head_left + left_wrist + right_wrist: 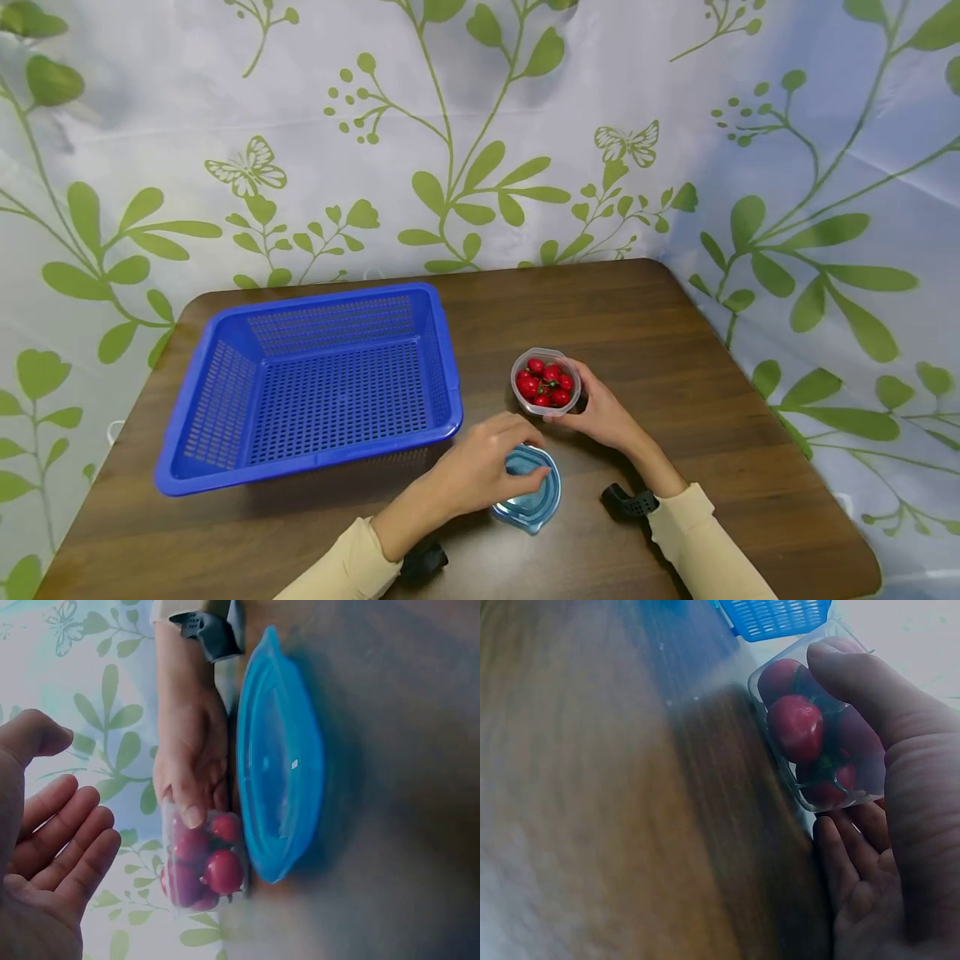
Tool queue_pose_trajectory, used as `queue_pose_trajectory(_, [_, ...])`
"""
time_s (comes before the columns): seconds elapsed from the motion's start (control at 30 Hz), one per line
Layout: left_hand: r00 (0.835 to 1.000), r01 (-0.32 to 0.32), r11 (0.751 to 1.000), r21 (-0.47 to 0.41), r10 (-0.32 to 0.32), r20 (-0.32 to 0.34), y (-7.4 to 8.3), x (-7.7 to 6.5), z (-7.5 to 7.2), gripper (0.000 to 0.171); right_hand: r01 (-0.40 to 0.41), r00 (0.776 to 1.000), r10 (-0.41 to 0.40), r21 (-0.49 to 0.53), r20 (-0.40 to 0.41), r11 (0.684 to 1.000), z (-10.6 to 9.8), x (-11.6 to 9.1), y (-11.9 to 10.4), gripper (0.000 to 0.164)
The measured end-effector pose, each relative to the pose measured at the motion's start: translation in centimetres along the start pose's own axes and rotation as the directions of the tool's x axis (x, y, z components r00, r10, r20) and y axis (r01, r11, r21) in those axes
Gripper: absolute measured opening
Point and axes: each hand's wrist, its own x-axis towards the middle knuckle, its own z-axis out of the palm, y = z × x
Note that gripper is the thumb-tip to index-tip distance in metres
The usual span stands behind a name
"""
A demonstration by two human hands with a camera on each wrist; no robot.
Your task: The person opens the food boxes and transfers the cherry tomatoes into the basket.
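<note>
1. Clear container (540, 411): stands well in from the table's far edge, uncovered, holding small red tomatoes (551, 385), some with green stems. I cannot confirm that its base bears on the table.
2. My right hand (603, 417): at four o'clock from the container and gripping it, thumb along the near side, fingers round the right. Hold appears steady.
3. Blue lid (534, 505): lies at six o'clock from the container, on the table and apart from it.
4. My left hand (487, 467): over the lid's ten o'clock side. The left wrist view shows the thumb well away from loosely bent fingers, a wide gap, nothing held.
5. Blue basket (315, 460): at nine o'clock from the container, apart from it; its perforated floor is bare.
6. Brown table (742, 467) beneath; leaf-printed sheet (352, 33) behind, at twelve o'clock. A black strap (633, 503) sits at my right wrist.
7. Step in hand, in my judgement: steadying the container with the right while the left attends to the lid.
8. Next move, in my judgement: calls for the left thumb and fingers to narrow on the lid's rim, the right keeping the container level so that no tomato spills.
</note>
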Motion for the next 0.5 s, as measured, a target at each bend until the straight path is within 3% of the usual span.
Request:
queue_pose_trajectory(0.13, [0.999, 0.023, 1.0, 0.009, -0.023, -0.036, 0.1, 1.1, -0.3, 0.027, 0.011, 1.0, -0.011, 0.001, 0.013, 1.0, -0.6, -0.2, 0.1, 0.092])
queue_pose_trajectory(0.3, [0.996, 0.08, 0.996, -0.027, -0.081, -0.033, 0.5, 2.4, -0.4, 0.03, 0.022, 0.999, -0.022, 0.013, 0.024, 1.0, -1.4, -0.3, 0.2, 0.091])
queue_pose_trajectory(0.5, [0.994, 0.066, 0.998, -0.014, -0.067, -0.083, 1.0, 4.4, -0.3, 0.028, -0.004, 1.0, 0.004, 0.018, 0.026, 1.0, -2.1, -0.3, 0.2, 0.092])
